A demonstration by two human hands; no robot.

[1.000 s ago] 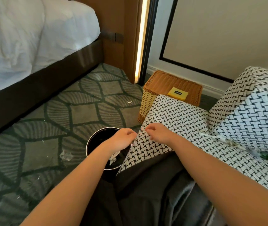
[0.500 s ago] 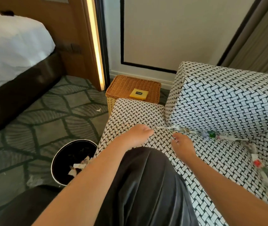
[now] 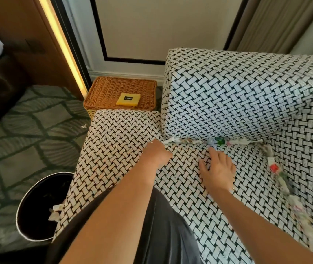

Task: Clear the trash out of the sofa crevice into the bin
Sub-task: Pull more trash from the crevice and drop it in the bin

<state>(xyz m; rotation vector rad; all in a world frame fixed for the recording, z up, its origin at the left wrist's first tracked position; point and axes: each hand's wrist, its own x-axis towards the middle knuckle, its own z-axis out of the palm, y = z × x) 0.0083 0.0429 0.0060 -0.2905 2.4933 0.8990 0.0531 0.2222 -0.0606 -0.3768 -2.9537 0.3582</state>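
Fingers of right hand (image 3: 217, 168) spread flat on seat cushion (image 3: 113, 149), just short of crevice trash (image 3: 188, 141); left hand (image 3: 156, 155) curled at its end, grasp unclear. Risk: loose scraps may scatter before reaching the bin (image 3: 37, 202).

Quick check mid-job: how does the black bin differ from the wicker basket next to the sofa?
The black bin is round; the wicker basket is rectangular. The bin is open-topped with paper scraps inside; the basket has a woven top with a yellow card on it. The bin stands by the near corner of the sofa; the basket at its far end, by the wall. Both stand on the floor beside the sofa.
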